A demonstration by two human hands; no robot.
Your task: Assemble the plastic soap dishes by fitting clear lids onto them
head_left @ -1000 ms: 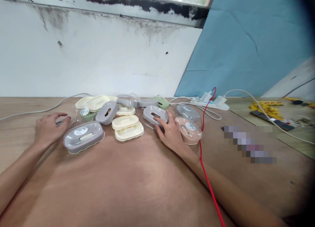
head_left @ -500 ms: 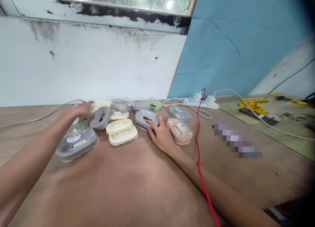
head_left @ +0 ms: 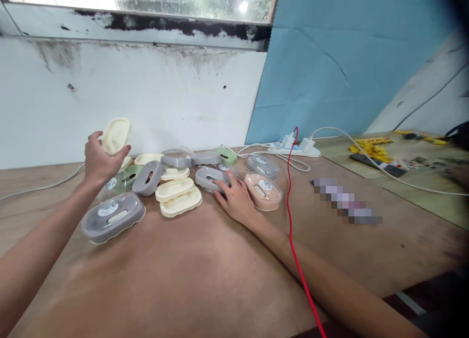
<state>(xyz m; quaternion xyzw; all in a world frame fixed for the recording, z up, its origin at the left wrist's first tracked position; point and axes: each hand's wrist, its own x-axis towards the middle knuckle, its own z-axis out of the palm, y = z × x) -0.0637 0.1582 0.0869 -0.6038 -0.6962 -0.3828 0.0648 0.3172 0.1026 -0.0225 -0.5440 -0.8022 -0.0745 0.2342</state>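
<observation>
My left hand (head_left: pixel 104 155) is raised above the back left of the table, thumb and fingers closed round the edges of a cream oval plastic tray (head_left: pixel 116 136). Its hollow face is turned toward me. My right hand (head_left: pixel 236 196) lies at the right end of a grey oval cover with a slot (head_left: pixel 208 178), fingers over its edge and thumb at the near side. Just right of that hand sits a pink cover in clear packaging (head_left: pixel 264 191). Between my hands, two cream trays (head_left: pixel 181 202) overlap, and another grey slotted cover (head_left: pixel 147 178) leans beside them.
A packaged grey case (head_left: pixel 113 218) lies at front left. More grey covers (head_left: pixel 207 157) and a green piece (head_left: pixel 227 156) stand along the wall. A red cable (head_left: pixel 293 250) crosses over my right forearm from a white power strip (head_left: pixel 311 152). A pixelated object (head_left: pixel 346 201) lies right.
My left hand has lifted a cream tray up and left from the pile at the back. My right hand stays at the grey cover; the view has shifted slightly.
</observation>
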